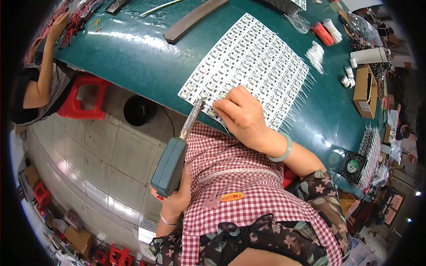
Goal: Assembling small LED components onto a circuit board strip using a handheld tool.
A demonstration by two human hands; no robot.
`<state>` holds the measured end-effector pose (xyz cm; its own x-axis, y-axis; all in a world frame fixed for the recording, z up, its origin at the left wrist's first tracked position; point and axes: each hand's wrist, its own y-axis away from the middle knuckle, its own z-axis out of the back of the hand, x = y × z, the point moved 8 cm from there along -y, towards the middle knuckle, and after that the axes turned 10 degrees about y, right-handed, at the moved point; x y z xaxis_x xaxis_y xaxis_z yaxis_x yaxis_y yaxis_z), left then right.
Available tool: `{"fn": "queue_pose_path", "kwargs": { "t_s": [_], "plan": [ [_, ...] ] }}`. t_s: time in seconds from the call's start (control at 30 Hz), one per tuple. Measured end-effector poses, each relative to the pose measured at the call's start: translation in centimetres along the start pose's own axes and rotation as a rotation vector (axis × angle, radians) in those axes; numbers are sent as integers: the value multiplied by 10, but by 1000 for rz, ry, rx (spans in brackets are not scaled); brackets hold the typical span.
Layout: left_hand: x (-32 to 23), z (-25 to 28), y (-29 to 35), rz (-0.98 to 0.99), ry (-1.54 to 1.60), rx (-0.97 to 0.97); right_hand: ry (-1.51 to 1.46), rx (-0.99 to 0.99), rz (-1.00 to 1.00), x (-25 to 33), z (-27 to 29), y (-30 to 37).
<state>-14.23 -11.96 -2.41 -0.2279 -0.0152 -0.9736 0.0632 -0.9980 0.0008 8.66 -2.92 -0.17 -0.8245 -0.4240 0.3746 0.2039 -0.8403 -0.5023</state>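
Note:
My left hand (179, 197) is wrapped round the blue-grey handle of a soldering gun (169, 165). The gun's metal barrel points up and away, and its tip meets the near left corner of a white panel of circuit boards (242, 55). Rows of small components cover the panel, and thin white wires stick out along its right side. Over the panel's near edge, just right of the tip, my right hand (244, 113) is closed in a pinch. Whatever lies between its fingertips is too small to make out.
A dark bar (193, 22) lies beyond the panel on the green table (128, 48). Bundles of red wires (322, 34) and white wires (315, 56), plus a cardboard box (366, 91), are at right. A small fan (353, 165) sits near right. Another person's arm (46, 66) reaches in at far left.

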Motion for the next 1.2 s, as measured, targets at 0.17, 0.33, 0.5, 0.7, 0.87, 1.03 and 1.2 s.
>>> {"fn": "queue_pose_path", "kwargs": {
  "t_s": [0.17, 0.33, 0.5, 0.7, 0.87, 1.03, 1.2],
  "plan": [
    [3, 1, 1, -4, 15, -34, 12, 6, -8, -1, -5, 3],
    [4, -1, -2, 1, 16, 6, 33, 5, 4, 1, -9, 5],
    [-3, -4, -6, 5, -29, 68, 33, 13, 13, 0, -10, 5],
    [0, -8, -7, -4, -4, 84, 55, 10, 19, -1, -11, 6],
    [-8, -9, -10, -31, -37, 86, 67, 14, 11, 1, -10, 5],
    [2, -1, 1, -72, -27, -12, 56, 27, 7, 2, -10, 5],
    [6, 2, 5, -58, -65, -8, 53, 15, 12, 1, -9, 4]
  ]
}}
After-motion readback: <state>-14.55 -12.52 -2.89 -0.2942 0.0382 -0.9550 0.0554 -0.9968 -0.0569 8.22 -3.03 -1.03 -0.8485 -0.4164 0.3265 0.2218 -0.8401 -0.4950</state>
